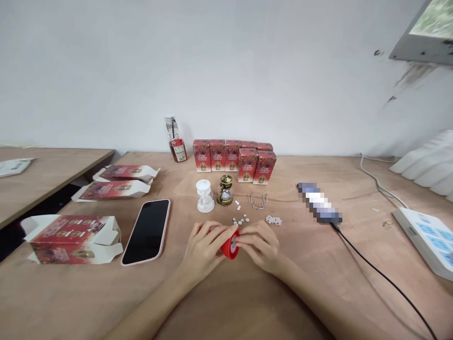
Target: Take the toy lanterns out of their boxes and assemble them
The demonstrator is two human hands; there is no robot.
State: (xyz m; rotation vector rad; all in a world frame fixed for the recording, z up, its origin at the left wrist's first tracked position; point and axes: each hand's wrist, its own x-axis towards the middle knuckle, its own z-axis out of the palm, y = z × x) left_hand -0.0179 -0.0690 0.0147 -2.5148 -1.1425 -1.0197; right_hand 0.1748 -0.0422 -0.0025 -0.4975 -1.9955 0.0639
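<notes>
My left hand (208, 245) is wrapped round a small red lantern (230, 252), tipped so its round base with a pale inner disc faces right. My right hand (260, 243) has its fingertips pinched together at that base; whatever they hold, if anything, is too small to tell. Just beyond my hands lie several button cells (240, 223) and some small white plastic pieces (273, 220). A white lantern (205, 196) and a black-and-gold lantern (225, 191) stand upright behind them. Bent metal wire handles (258, 201) rest to their right.
Red printed boxes (232, 157) stand in a group near the wall beside a bottle (178, 147). Opened cartons (74, 238) and a phone (146, 231) lie left. On the right are a blurred-out device (320, 203) with a black cable (382, 276) and a power strip (426, 241).
</notes>
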